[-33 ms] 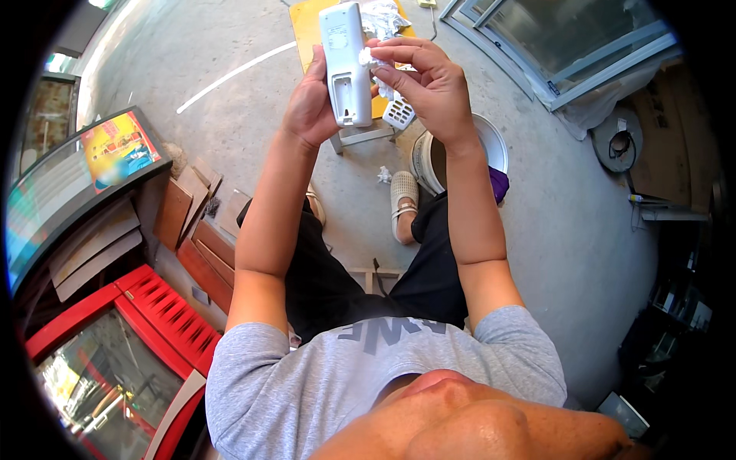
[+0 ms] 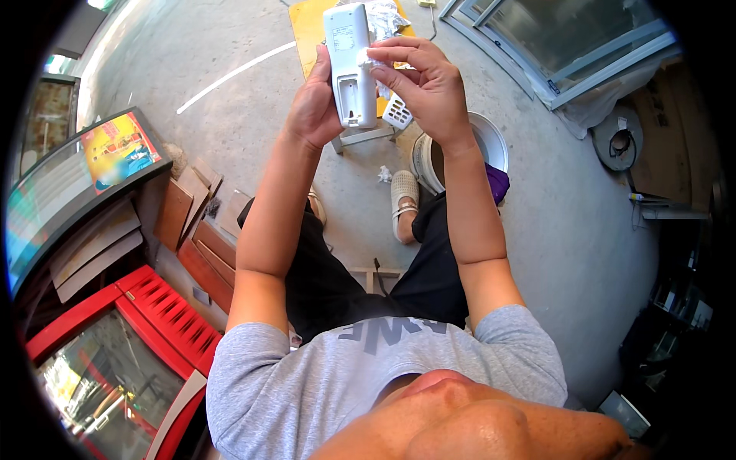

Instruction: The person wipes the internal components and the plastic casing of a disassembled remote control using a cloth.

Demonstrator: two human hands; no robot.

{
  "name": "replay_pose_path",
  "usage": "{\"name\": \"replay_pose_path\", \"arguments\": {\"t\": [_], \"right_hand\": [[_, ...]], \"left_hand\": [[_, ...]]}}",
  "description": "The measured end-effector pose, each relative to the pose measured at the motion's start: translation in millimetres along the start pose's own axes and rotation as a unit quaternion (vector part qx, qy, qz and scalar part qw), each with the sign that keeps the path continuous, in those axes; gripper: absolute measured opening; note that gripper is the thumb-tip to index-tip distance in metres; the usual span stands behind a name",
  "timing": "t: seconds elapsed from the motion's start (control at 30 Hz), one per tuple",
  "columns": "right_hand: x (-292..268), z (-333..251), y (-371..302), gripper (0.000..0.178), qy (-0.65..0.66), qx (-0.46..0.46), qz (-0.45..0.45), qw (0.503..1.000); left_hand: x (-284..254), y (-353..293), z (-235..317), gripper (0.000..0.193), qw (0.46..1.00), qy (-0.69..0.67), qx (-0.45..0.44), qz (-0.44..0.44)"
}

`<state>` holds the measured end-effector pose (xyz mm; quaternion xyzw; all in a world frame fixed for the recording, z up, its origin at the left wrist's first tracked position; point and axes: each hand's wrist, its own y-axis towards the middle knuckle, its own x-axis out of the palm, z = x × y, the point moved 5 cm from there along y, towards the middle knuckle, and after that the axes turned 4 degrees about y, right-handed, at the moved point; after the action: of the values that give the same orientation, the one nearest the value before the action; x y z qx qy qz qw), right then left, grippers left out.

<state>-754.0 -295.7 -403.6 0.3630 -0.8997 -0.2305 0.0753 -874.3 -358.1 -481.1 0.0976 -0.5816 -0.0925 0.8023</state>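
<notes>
My left hand point(image 2: 316, 107) is closed around a white remote control point(image 2: 346, 46). Its back faces up, with a label on the upper part and an uncovered battery compartment at the lower end; no batteries show in it. A small wad of white tissue point(image 2: 363, 59) is pinched between the thumb and fingers of my right hand point(image 2: 431, 88), against the remote's right edge. Beneath both hands stands a yellow-topped stool point(image 2: 307, 23). Crumpled white paper point(image 2: 388, 18) lies on it, and a white plastic piece with a grid of holes point(image 2: 397, 113) shows at its near edge.
A white bucket point(image 2: 491, 142) stands right of my foot, with a purple item point(image 2: 497, 184) beside it. A scrap of paper point(image 2: 385, 175) lies on the concrete floor. Boards point(image 2: 175, 211), a glass-topped case point(image 2: 84, 165) and a red-framed cabinet point(image 2: 165, 314) line the left; a window frame point(image 2: 567, 84) leans far right.
The remote has shifted and turned slightly, its lower end moving right along with my left hand. My right hand stays nearly in place, still pinching the tissue.
</notes>
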Motion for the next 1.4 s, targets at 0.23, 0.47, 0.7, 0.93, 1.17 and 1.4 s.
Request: {"name": "replay_pose_path", "arguments": {"t": [0.23, 0.47, 0.7, 0.93, 1.17, 1.4], "right_hand": [[10.8, -3.1, -15.1, 0.018, -0.060, 0.132, -0.263, 0.954], [-8.3, -0.1, 1.6, 0.021, 0.082, 0.055, -0.050, 0.994], [11.1, 1.6, -3.8, 0.022, -0.105, -0.020, -0.033, 0.994], [31.4, -8.4, -19.1, 0.017, -0.149, 0.066, -0.246, 0.955], [11.0, -2.2, -1.5, 0.019, -0.105, 0.020, -0.039, 0.994], [36.8, -3.3, -13.7, 0.015, -0.161, -0.073, -0.153, 0.972]], "left_hand": [[11.1, -1.3, 24.8, 0.065, 0.962, 0.149, 0.119, 0.193], [9.0, -4.2, 16.0, 0.051, 0.986, 0.067, 0.042, 0.149], [17.2, 2.0, -5.2, 0.047, 0.984, 0.072, -0.008, 0.163], [-19.7, -4.5, 22.9, 0.048, 0.921, 0.224, 0.111, 0.300], [-5.1, -0.1, 7.3, 0.055, 0.937, 0.262, 0.059, 0.224], [-17.7, -6.7, 20.6, 0.056, 0.933, 0.248, 0.051, 0.257]]}}
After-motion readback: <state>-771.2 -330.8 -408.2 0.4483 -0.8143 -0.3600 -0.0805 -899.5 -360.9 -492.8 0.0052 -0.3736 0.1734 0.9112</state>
